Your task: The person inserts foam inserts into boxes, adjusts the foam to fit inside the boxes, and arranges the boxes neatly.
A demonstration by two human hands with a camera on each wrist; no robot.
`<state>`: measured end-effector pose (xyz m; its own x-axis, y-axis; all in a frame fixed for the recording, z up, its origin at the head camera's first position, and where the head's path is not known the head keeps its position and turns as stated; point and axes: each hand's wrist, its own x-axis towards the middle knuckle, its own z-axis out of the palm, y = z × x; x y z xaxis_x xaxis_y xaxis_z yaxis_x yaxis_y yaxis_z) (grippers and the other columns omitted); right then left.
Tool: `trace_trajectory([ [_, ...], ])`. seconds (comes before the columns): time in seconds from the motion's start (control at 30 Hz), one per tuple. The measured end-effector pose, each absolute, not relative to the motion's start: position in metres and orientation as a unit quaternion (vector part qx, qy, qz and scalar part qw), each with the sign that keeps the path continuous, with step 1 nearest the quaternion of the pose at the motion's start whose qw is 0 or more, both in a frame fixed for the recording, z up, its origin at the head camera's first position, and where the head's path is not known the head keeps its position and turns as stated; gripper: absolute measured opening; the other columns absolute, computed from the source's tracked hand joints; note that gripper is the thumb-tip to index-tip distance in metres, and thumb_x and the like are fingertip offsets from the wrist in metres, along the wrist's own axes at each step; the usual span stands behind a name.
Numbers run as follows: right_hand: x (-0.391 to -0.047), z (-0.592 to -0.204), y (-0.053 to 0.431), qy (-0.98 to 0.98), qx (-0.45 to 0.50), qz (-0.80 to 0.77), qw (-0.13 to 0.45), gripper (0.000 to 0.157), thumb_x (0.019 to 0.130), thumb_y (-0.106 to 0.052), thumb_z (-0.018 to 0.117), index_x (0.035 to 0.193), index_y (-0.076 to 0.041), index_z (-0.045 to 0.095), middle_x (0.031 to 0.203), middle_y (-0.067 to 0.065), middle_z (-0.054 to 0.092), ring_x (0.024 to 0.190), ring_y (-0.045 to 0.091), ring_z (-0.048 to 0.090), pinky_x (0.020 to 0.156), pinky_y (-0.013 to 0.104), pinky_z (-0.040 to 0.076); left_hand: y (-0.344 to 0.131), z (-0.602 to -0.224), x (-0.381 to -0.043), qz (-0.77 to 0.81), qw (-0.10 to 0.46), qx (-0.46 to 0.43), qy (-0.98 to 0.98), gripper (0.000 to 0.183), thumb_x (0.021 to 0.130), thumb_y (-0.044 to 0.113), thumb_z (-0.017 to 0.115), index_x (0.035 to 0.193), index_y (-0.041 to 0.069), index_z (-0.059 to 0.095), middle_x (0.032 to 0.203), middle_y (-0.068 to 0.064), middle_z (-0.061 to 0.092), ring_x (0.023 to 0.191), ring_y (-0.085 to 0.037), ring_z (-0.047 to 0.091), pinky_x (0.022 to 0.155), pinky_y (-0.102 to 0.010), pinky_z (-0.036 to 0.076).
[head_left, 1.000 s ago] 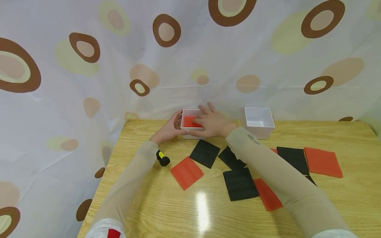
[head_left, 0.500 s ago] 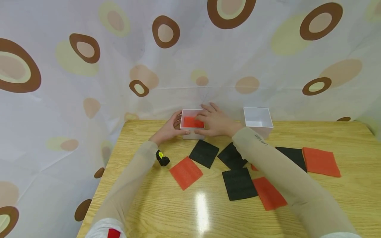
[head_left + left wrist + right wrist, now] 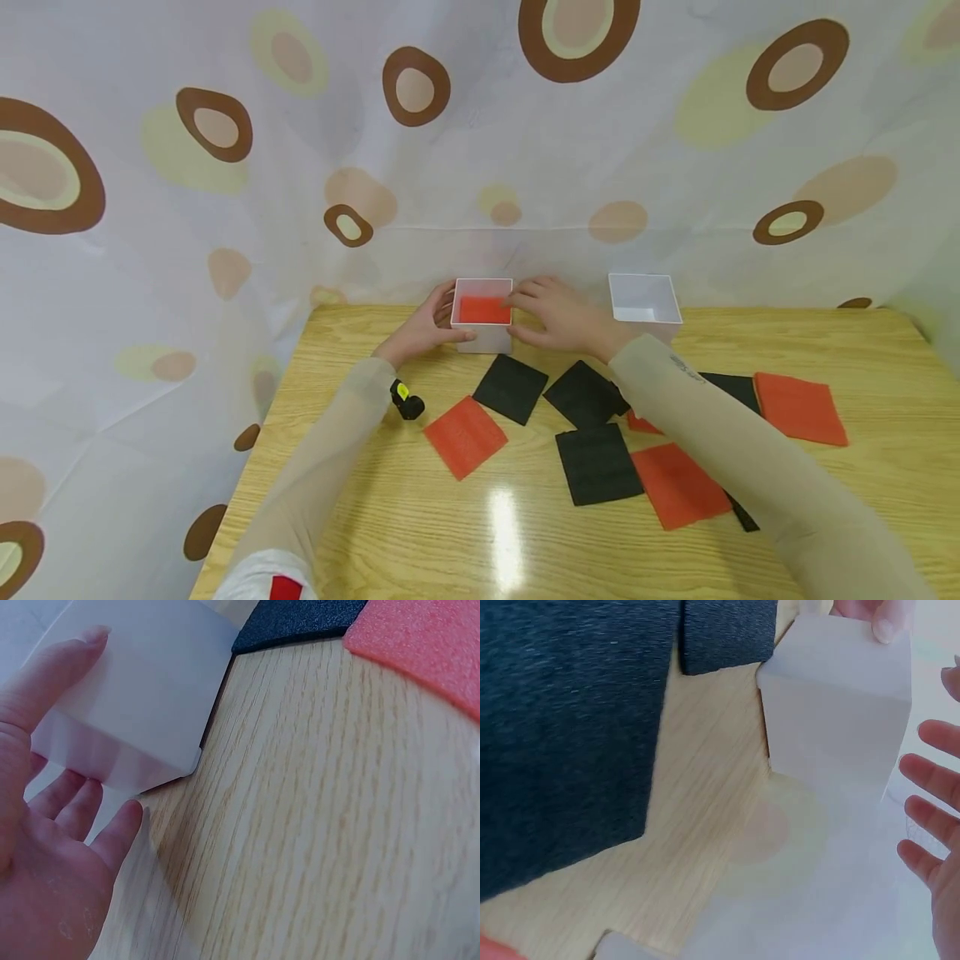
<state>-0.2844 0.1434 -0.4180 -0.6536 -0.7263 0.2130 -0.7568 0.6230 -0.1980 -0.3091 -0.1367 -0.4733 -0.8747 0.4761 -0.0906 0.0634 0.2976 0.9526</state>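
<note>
Against the back curtain stands a white open-topped box (image 3: 486, 338) with a red foam square (image 3: 480, 310) inside. My left hand (image 3: 422, 332) holds its left side. In the left wrist view my thumb (image 3: 56, 671) lies on one face and the fingers bend along the adjoining face. Just right of that box is my right hand (image 3: 564, 318), its fingers spread and holding nothing. In the right wrist view those fingers (image 3: 934, 769) are apart beside the box. Whether a fingertip brushes the rim cannot be told in the head view.
A second white box (image 3: 645, 300) stands further right. Black foam squares (image 3: 598, 464) and red foam squares (image 3: 466, 437) lie scattered on the wooden table (image 3: 390, 517), several partly under the right forearm. A small black device (image 3: 407, 401) is by the left wrist.
My right hand has drawn back to the right from over the box's opening, uncovering the red foam square inside. The left hand keeps its hold on the box.
</note>
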Motion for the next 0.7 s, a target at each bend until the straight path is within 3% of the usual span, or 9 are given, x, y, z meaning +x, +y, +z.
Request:
trace_trajectory([
  [0.23, -0.269, -0.418, 0.150, -0.900, 0.408, 0.145, 0.043, 0.043, 0.100, -0.033, 0.065, 0.134, -0.006, 0.067, 0.129, 0.013, 0.066, 0.123, 0.034, 0.058, 0.111, 0.049, 0.046, -0.136, -0.474, -0.310, 0.571, 0.183, 0.169, 0.782, 0.099, 0.092, 0.009, 0.080, 0.166, 0.018, 0.015, 0.170, -0.007, 0.024, 0.157, -0.027, 0.026, 0.123, -0.041, 0.032],
  [0.4, -0.256, -0.424, 0.152, -0.881, 0.444, 0.149, 0.064, 0.039, 0.098, -0.031, 0.070, 0.129, -0.007, 0.069, 0.123, 0.010, 0.067, 0.114, 0.030, 0.061, 0.105, 0.046, 0.051, -0.136, -0.475, -0.310, 0.574, 0.187, 0.173, 0.779, 0.101, 0.092, 0.008, 0.080, 0.167, 0.018, 0.013, 0.171, -0.007, 0.024, 0.157, -0.028, 0.026, 0.123, -0.042, 0.033],
  [0.57, -0.245, -0.435, 0.150, -0.858, 0.486, 0.148, 0.076, 0.041, 0.097, -0.034, 0.073, 0.128, -0.008, 0.069, 0.124, 0.007, 0.068, 0.113, 0.028, 0.063, 0.102, 0.045, 0.053, -0.137, -0.476, -0.310, 0.575, 0.188, 0.173, 0.777, 0.101, 0.092, 0.008, 0.080, 0.166, 0.019, 0.013, 0.171, -0.007, 0.024, 0.157, -0.027, 0.026, 0.123, -0.043, 0.034],
  [0.7, -0.236, -0.442, 0.146, -0.849, 0.507, 0.142, 0.055, 0.044, 0.096, -0.037, 0.074, 0.130, -0.009, 0.068, 0.128, 0.007, 0.066, 0.116, 0.027, 0.063, 0.104, 0.045, 0.052, -0.137, -0.476, -0.310, 0.573, 0.183, 0.173, 0.780, 0.099, 0.092, 0.009, 0.080, 0.166, 0.019, 0.015, 0.170, -0.006, 0.025, 0.156, -0.027, 0.027, 0.123, -0.043, 0.034],
])
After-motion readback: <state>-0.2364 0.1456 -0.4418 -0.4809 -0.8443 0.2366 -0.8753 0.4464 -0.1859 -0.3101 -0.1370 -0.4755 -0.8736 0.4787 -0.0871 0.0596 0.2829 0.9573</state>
